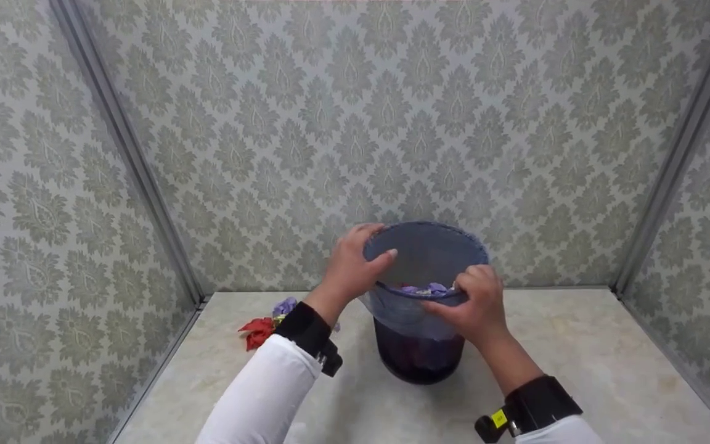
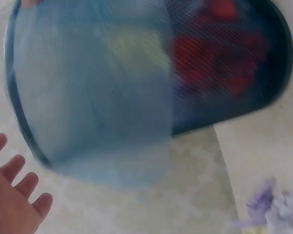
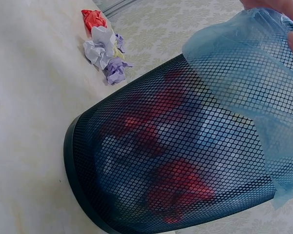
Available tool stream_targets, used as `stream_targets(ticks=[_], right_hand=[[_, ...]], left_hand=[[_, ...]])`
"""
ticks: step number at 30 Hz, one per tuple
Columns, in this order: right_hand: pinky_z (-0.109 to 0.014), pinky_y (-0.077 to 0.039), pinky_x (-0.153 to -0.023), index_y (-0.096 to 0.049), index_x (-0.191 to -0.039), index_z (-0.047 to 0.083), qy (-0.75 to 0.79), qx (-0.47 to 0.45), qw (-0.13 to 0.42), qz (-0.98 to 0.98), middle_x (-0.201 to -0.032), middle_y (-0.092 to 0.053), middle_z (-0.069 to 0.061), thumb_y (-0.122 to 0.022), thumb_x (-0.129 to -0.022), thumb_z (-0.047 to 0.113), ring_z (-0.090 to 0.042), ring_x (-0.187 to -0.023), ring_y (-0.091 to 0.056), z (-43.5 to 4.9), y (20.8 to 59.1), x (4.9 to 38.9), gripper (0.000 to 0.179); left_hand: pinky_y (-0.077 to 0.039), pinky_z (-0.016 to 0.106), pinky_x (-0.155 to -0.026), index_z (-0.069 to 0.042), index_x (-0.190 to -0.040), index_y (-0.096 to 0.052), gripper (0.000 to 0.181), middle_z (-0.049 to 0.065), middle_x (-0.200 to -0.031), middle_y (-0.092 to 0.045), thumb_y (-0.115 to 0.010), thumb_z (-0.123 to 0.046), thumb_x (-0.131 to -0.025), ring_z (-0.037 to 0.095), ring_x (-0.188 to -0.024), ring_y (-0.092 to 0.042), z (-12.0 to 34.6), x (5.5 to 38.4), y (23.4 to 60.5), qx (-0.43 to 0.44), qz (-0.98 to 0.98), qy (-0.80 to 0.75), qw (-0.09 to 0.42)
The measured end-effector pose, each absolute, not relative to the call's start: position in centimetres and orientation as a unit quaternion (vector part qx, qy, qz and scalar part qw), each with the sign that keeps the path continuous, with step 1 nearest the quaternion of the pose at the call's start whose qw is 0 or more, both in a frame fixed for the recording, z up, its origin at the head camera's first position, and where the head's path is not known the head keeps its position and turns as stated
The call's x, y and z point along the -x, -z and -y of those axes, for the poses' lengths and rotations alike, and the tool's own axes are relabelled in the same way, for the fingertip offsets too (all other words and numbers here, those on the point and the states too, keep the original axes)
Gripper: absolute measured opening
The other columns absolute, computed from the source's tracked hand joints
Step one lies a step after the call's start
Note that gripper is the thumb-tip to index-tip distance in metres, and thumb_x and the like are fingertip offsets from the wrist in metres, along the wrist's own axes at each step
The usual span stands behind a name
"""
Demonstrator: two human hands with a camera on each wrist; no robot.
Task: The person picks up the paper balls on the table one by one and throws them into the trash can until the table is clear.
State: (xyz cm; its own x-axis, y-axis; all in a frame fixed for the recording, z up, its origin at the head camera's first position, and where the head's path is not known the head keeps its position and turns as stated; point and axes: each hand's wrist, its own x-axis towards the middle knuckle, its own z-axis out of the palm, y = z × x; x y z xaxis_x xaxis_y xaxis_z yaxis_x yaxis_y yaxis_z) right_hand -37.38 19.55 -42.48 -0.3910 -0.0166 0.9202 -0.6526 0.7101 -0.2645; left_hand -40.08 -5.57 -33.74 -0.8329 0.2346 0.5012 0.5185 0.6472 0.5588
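A dark mesh wastebasket stands upright, with a translucent blue trash bag lining it and folded down over its rim. Crumpled paper balls lie inside, and red ones show through the mesh in the right wrist view. My left hand is at the rim's left side, its thumb over the opening; the left wrist view shows its fingers spread apart beside the rim. At the front right, my right hand pinches the bag-covered rim, fingers curled over it and thumb outside.
Left of the wastebasket, more crumpled paper lies on the table: a red ball, a purple one, and white and yellow pieces. Patterned panels enclose the table at the back and sides.
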Motion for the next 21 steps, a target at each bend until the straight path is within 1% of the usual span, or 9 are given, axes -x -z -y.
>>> stream_targets(ticks=[2,4,8,11,15,17,19,21], right_hand=[[-0.039,-0.030,-0.071,-0.042,-0.063,0.010,-0.318,-0.215,0.501,0.776,-0.066,-0.037,0.000,-0.089,-0.057,0.065,-0.022,-0.074,-0.045,-19.6,42.5,37.4,0.073],[-0.039,-0.030,-0.072,-0.042,-0.063,0.010,-0.321,-0.214,0.497,0.777,-0.066,-0.037,-0.001,-0.090,-0.057,0.064,-0.022,-0.075,-0.044,-19.6,42.6,37.4,0.073],[-0.038,-0.029,-0.072,-0.041,-0.063,0.011,-0.321,-0.213,0.492,0.781,-0.066,-0.037,-0.001,-0.092,-0.055,0.062,-0.022,-0.074,-0.043,-19.8,42.6,37.5,0.072],[-0.038,-0.029,-0.073,-0.040,-0.063,0.011,-0.320,-0.213,0.491,0.782,-0.066,-0.037,-0.001,-0.092,-0.055,0.060,-0.023,-0.074,-0.043,-19.9,42.5,37.5,0.072],[-0.038,-0.029,-0.072,-0.039,-0.063,0.011,-0.322,-0.215,0.491,0.780,-0.066,-0.037,-0.001,-0.092,-0.056,0.061,-0.023,-0.074,-0.043,-19.8,42.4,37.5,0.073],[-0.037,-0.029,-0.072,-0.039,-0.063,0.011,-0.322,-0.215,0.493,0.779,-0.066,-0.036,-0.001,-0.091,-0.056,0.062,-0.022,-0.074,-0.043,-19.8,42.5,37.5,0.073],[-0.037,-0.028,-0.072,-0.039,-0.062,0.011,-0.322,-0.215,0.491,0.780,-0.066,-0.036,0.000,-0.090,-0.057,0.064,-0.021,-0.074,-0.042,-19.6,42.6,37.5,0.074],[-0.037,-0.028,-0.072,-0.039,-0.062,0.011,-0.322,-0.213,0.489,0.782,-0.066,-0.035,0.001,-0.089,-0.057,0.064,-0.020,-0.074,-0.042,-19.6,42.6,37.4,0.074]], left_hand=[[-0.042,0.052,-0.115,-0.018,-0.145,-0.058,0.057,0.008,-0.149,-0.055,-0.068,-0.044,-0.095,0.030,-0.140,-0.051,7.2,40.2,34.4,0.201,0.882,0.371,0.210],[-0.041,0.053,-0.115,-0.018,-0.144,-0.058,0.056,0.008,-0.149,-0.055,-0.067,-0.044,-0.096,0.030,-0.140,-0.051,8.8,40.4,35.3,0.181,0.883,0.378,0.212],[-0.040,0.054,-0.117,-0.018,-0.146,-0.056,0.056,0.010,-0.150,-0.054,-0.064,-0.047,-0.098,0.031,-0.142,-0.049,11.8,40.7,37.7,0.130,0.889,0.389,0.201],[-0.038,0.056,-0.118,-0.018,-0.150,-0.052,0.062,0.012,-0.153,-0.051,-0.062,-0.050,-0.098,0.033,-0.146,-0.045,13.4,41.0,40.1,0.088,0.902,0.384,0.179],[-0.036,0.063,-0.116,-0.018,-0.152,-0.049,0.070,0.013,-0.156,-0.048,-0.066,-0.052,-0.094,0.037,-0.146,-0.044,15.0,41.2,43.6,0.030,0.928,0.342,0.148],[-0.037,0.065,-0.114,-0.016,-0.149,-0.053,0.069,0.014,-0.153,-0.051,-0.071,-0.049,-0.090,0.038,-0.143,-0.046,15.4,41.3,45.5,0.015,0.937,0.321,0.141],[-0.039,0.063,-0.113,-0.013,-0.144,-0.057,0.068,0.016,-0.149,-0.055,-0.075,-0.044,-0.086,0.040,-0.139,-0.051,15.8,41.3,47.4,0.014,0.943,0.302,0.139],[-0.044,0.061,-0.109,-0.010,-0.139,-0.061,0.067,0.017,-0.142,-0.059,-0.079,-0.039,-0.082,0.040,-0.132,-0.055,16.1,41.3,49.2,0.020,0.949,0.280,0.142]])
